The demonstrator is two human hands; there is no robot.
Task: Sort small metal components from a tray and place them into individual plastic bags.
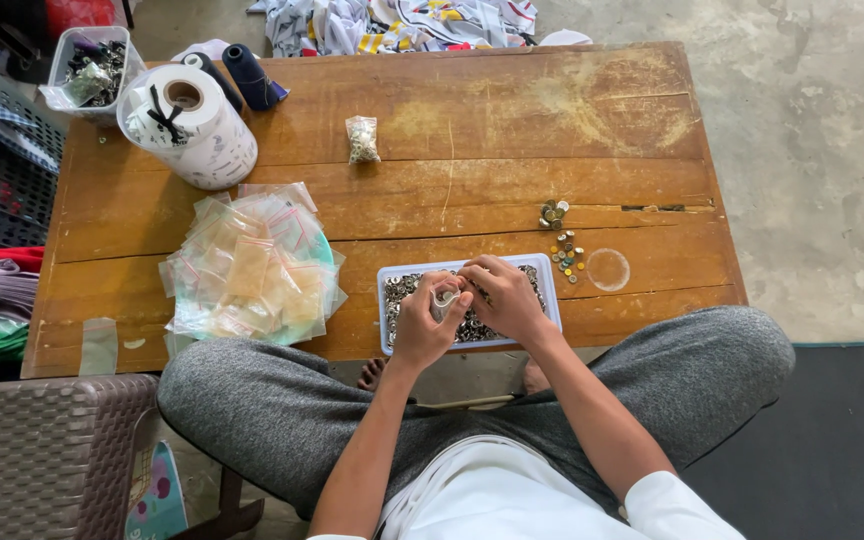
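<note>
Small clear bag (444, 301) pinched between left hand (422, 320) and right hand (505, 296), heap of empty clear zip bags (250, 264) at surface (512, 130) left, small filled clear bag (362, 139) lying farther back, centre

We have both hands, the left hand (420, 325) and the right hand (504, 298), low over the tray (549, 283) of small metal parts at the near edge of the table (512, 120). To our right, a scatter of buttons (562, 250) and a clear round lid (608, 269) lie just beside the tray. To our left, a heap of small clear bags (250, 265) blocks the near side. Farther out stand a big white roll (197, 125), 2 dark spools (247, 72) and a clear tub (92, 68). 1 small filled bag (361, 139) sits alone mid-table. The far right of the wood lies open to us.
</note>
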